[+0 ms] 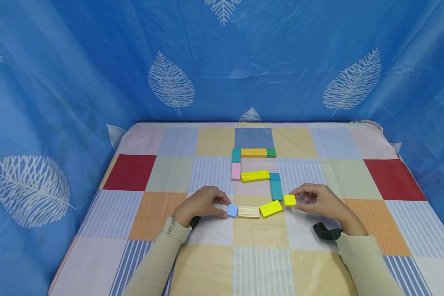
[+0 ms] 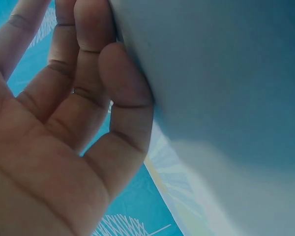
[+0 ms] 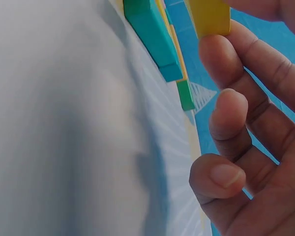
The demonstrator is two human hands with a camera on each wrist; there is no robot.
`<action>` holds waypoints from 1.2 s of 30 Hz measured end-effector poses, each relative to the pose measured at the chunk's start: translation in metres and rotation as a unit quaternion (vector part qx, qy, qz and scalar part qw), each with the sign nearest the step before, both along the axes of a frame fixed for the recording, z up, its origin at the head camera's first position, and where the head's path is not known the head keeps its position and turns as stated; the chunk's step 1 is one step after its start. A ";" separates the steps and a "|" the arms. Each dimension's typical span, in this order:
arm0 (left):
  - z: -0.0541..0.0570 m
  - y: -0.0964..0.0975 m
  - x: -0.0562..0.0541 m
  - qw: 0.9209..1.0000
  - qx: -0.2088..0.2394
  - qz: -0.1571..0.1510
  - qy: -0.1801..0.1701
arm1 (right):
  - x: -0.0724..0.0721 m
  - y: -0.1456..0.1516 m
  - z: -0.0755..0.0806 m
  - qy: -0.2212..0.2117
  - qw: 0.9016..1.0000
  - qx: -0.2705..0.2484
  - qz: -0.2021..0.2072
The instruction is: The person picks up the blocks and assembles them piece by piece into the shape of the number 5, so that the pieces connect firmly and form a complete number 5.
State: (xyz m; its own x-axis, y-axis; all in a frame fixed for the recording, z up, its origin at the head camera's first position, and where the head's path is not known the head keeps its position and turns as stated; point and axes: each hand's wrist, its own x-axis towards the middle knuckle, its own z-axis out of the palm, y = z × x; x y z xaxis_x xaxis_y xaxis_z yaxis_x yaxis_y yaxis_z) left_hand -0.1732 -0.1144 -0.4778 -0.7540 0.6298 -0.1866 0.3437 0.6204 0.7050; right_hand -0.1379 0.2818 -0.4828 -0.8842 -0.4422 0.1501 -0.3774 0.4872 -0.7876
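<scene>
On a patchwork cloth, toy blocks lie in an S-shaped line. My left hand (image 1: 203, 201) pinches a small blue block (image 1: 232, 211) at the lower left end, beside a ridged beige block (image 1: 248, 212). Thumb and fingertips of my right hand (image 1: 322, 200) hold a small yellow block (image 1: 289, 200), close to the right end of a slanted yellow block (image 1: 271, 209). In the right wrist view that small yellow block (image 3: 211, 17) shows between thumb and finger, the other fingers loosely bent. The left wrist view shows the left palm and curled fingers (image 2: 130, 78); the blue block is hidden there.
Farther up the line are teal blocks (image 1: 276, 190), narrow yellow blocks (image 1: 255, 176), a pink block (image 1: 236, 172), another teal block (image 1: 236, 155), an orange block (image 1: 253, 153) and a green block (image 1: 271, 153). Blue leaf-patterned curtains (image 1: 281, 74) hang behind and beside the table.
</scene>
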 end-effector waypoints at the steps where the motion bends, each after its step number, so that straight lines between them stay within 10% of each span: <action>1: 0.000 0.000 0.000 1.000 0.000 0.001 0.000 | -0.001 -0.002 0.001 -0.003 1.000 0.002 -0.001; 36: 0.000 0.000 0.001 1.000 -0.001 0.012 -0.006 | -0.031 -0.066 0.001 -0.043 0.999 0.009 -0.012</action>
